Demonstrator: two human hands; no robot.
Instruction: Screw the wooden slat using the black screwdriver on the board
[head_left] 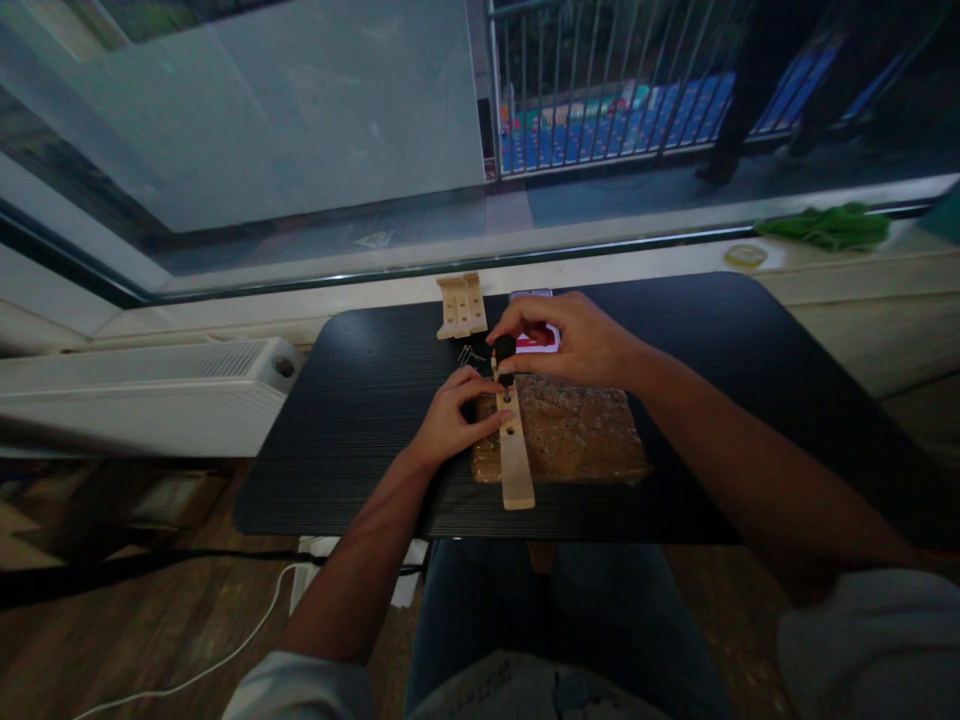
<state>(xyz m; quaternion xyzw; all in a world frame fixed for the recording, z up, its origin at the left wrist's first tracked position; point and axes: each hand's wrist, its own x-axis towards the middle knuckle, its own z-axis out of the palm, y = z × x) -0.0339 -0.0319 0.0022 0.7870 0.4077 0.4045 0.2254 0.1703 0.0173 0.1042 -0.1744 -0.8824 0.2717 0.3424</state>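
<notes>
My right hand [574,338] grips the black handle of a short screwdriver [505,350], held upright with its lower end over a hole in a pale wooden strip [517,475]. The strip lies across the left part of a brown block [581,430] wrapped in clear film, its near end jutting past the block's front edge. My left hand [456,415] pinches the strip between thumb and fingers, just below the screwdriver. Whether a screw sits under the tip is too small to tell. Several loose screws [470,355] lie just beyond my left hand.
Other wooden pieces with holes [462,305] rest at the back of the black table [345,430]. A phone [536,340] with a lit screen lies behind the block, partly covered by my right hand. On the windowsill are a tape roll [745,256] and a green bundle [829,226].
</notes>
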